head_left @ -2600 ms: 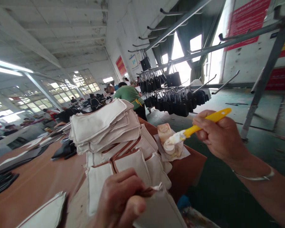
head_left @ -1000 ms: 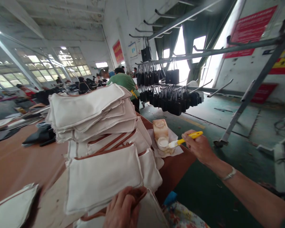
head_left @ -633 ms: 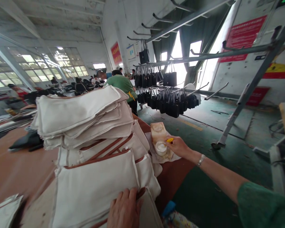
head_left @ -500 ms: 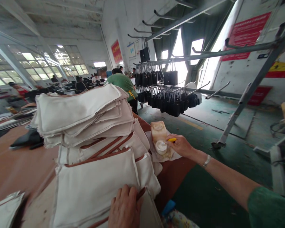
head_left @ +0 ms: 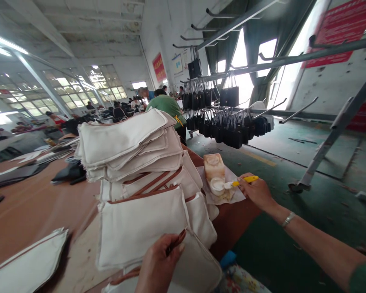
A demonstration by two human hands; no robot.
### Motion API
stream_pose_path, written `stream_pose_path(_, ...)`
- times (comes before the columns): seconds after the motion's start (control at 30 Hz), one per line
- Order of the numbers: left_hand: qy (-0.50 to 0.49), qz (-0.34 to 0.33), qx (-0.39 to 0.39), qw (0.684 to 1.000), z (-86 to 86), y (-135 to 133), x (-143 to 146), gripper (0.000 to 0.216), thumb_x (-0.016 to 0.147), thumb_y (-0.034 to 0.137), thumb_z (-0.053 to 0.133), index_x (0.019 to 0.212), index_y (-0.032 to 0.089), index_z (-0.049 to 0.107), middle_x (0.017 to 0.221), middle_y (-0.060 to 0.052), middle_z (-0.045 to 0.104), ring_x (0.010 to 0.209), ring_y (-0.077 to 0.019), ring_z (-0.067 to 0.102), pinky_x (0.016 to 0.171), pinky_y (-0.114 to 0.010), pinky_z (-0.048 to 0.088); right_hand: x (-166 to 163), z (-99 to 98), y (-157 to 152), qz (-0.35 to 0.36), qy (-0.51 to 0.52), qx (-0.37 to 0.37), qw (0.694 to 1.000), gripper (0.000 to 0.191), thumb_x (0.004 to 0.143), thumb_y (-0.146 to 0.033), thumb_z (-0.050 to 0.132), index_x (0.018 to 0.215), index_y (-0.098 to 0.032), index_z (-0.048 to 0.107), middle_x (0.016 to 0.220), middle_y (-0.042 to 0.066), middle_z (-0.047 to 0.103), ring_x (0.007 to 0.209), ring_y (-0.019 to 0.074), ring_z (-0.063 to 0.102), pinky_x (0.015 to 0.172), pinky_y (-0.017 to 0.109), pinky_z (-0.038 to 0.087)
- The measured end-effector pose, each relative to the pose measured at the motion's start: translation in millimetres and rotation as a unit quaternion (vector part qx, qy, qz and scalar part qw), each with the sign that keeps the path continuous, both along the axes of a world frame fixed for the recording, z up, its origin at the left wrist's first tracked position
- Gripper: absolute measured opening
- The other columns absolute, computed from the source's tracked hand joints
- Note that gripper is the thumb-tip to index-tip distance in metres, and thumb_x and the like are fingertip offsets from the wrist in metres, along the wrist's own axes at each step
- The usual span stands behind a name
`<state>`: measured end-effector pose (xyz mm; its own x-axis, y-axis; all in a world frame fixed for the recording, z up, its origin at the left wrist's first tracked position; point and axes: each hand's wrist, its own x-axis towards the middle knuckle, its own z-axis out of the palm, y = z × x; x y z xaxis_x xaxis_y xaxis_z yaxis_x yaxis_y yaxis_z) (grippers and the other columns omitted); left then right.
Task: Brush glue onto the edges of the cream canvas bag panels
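Note:
My right hand (head_left: 256, 190) grips a yellow-handled brush (head_left: 242, 180), its white tip over a small glue cup (head_left: 216, 186) that sits on a paper sheet (head_left: 235, 196) beside a beige glue bottle (head_left: 214, 166). My left hand (head_left: 160, 264) is closed on the brown-trimmed edge of a cream fabric pouch (head_left: 198, 264) at the table's near edge. A tall, leaning stack of cream pouches (head_left: 134, 156) with brown trim rises just beyond it.
The brown table (head_left: 30, 207) runs off to the left, with another pouch (head_left: 27, 264) at the near left and dark pieces (head_left: 68, 173) farther back. A rack of black bags (head_left: 228, 130) hangs behind. A person in a green shirt (head_left: 166, 108) works beyond the stack.
My right hand has drawn the brush back from the glue cup a little, so more of the yellow handle shows. My left hand went from lying flat to pinching the pouch's edge.

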<state>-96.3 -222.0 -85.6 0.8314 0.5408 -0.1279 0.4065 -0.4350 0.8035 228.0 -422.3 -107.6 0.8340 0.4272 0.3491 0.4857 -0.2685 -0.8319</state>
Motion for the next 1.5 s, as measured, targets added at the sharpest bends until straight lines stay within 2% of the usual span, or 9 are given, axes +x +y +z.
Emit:
stream_pose_path(0.1, -0.027, 0.003, -0.028, 0.999, -1.8, -4, -5, 0.034, 0.088, 0.047, 0.056, 0.098, 0.018, 0.072, 0.090, -0.004, 0.069, 0.087, -0.0217, 0.062, 0.079, -0.029, 0.044, -21, 12.7, -6, -0.034, 0.003, 0.041, 0.999, 0.035, 0.092, -0.052, 0.057, 0.084, -0.019, 0.061, 0.056, -0.001, 0.056, 0.049, 0.0142, 0.051, 0.047, 0.024, 0.036)
stream_pose_path(0.27, -0.047, -0.009, -0.059, 0.997, 0.7, -8, -3, 0.036, 0.088, 0.047, 0.057, 0.103, 0.017, 0.070, 0.095, -0.006, 0.071, 0.092, -0.0218, 0.062, 0.082, -0.029, 0.045, -91, 53.1, -3, 0.125, 0.203, 0.174, 0.955, 0.032, 0.089, -0.051, 0.064, 0.088, -0.019, 0.056, 0.049, -0.006, 0.044, 0.041, 0.0091, 0.035, 0.039, 0.021, 0.024)
stream_pose_path(0.47, -0.043, -0.029, -0.060, 0.997, 5.0, -11, -1, 0.038, 0.088, 0.050, 0.056, 0.097, 0.017, 0.071, 0.088, -0.005, 0.067, 0.085, -0.0209, 0.059, 0.078, -0.029, 0.044, -140, 61.0, 22, 0.241, 0.185, 0.133, 0.943, 0.030, 0.090, -0.046, 0.062, 0.080, -0.018, 0.056, 0.052, -0.005, 0.044, 0.046, 0.0092, 0.038, 0.044, 0.022, 0.030)
stream_pose_path(0.8, -0.082, 0.006, -0.042, 0.996, -3.9, -26, -10, 0.021, 0.083, 0.037, 0.065, 0.089, 0.018, 0.072, 0.081, -0.002, 0.069, 0.075, -0.0172, 0.061, 0.068, -0.025, 0.045, -133, 79.3, 21, 0.174, 0.024, 0.125, 0.976, 0.025, 0.095, -0.039, 0.057, 0.081, -0.019, 0.060, 0.060, -0.002, 0.050, 0.055, 0.0117, 0.046, 0.054, 0.025, 0.038)
stream_pose_path(0.97, -0.185, -0.018, 0.145, 0.972, -18.1, -39, -15, 0.004, 0.085, 0.029, 0.067, 0.085, 0.026, 0.069, 0.076, 0.002, 0.066, 0.073, -0.0146, 0.062, 0.072, -0.024, 0.047, -129, 81.5, 37, 0.321, 0.124, 0.082, 0.935, 0.026, 0.091, -0.042, 0.061, 0.084, -0.017, 0.058, 0.061, -0.004, 0.049, 0.052, 0.0089, 0.045, 0.050, 0.022, 0.035)
stream_pose_path(1.07, -0.200, -0.011, 0.172, 0.964, -28.3, -44, -19, 0.010, 0.086, 0.035, 0.067, 0.091, 0.025, 0.065, 0.076, 0.002, 0.068, 0.070, -0.0147, 0.065, 0.066, -0.023, 0.049, -117, 82.2, 43, 0.408, 0.212, 0.037, 0.887, 0.033, 0.087, -0.047, 0.065, 0.080, -0.017, 0.056, 0.059, -0.005, 0.046, 0.046, 0.0068, 0.039, 0.044, 0.021, 0.028)
stream_pose_path(1.27, -0.145, 0.041, 0.152, 0.977, -40.5, -47, -22, 0.016, 0.078, 0.031, 0.071, 0.083, 0.024, 0.058, 0.069, 0.005, 0.068, 0.062, -0.0138, 0.063, 0.063, -0.024, 0.049, -107, 85.8, 53, 0.371, 0.240, 0.068, 0.895, 0.036, 0.084, -0.049, 0.068, 0.080, -0.016, 0.055, 0.057, -0.006, 0.045, 0.046, 0.0053, 0.035, 0.042, 0.019, 0.024)
stream_pose_path(1.43, -0.140, 0.025, 0.172, 0.975, -41.7, -45, -25, 0.019, 0.078, 0.029, 0.071, 0.081, 0.023, 0.053, 0.068, 0.003, 0.066, 0.062, -0.0149, 0.062, 0.059, -0.024, 0.046, -119, 73.6, 55, 0.420, 0.340, 0.021, 0.841, 0.038, 0.080, -0.052, 0.069, 0.080, -0.018, 0.053, 0.050, -0.008, 0.044, 0.038, 0.0048, 0.030, 0.036, 0.018, 0.018)
stream_pose_path(1.5, -0.164, 0.011, 0.205, 0.965, -39.7, -44, -28, 0.025, 0.080, 0.036, 0.073, 0.089, 0.023, 0.054, 0.070, 0.003, 0.066, 0.063, -0.0156, 0.062, 0.059, -0.026, 0.046, -118, 71.6, 47, 0.368, 0.328, 0.035, 0.869, 0.038, 0.079, -0.054, 0.070, 0.080, -0.018, 0.056, 0.048, -0.007, 0.043, 0.035, 0.0052, 0.028, 0.034, 0.019, 0.016)
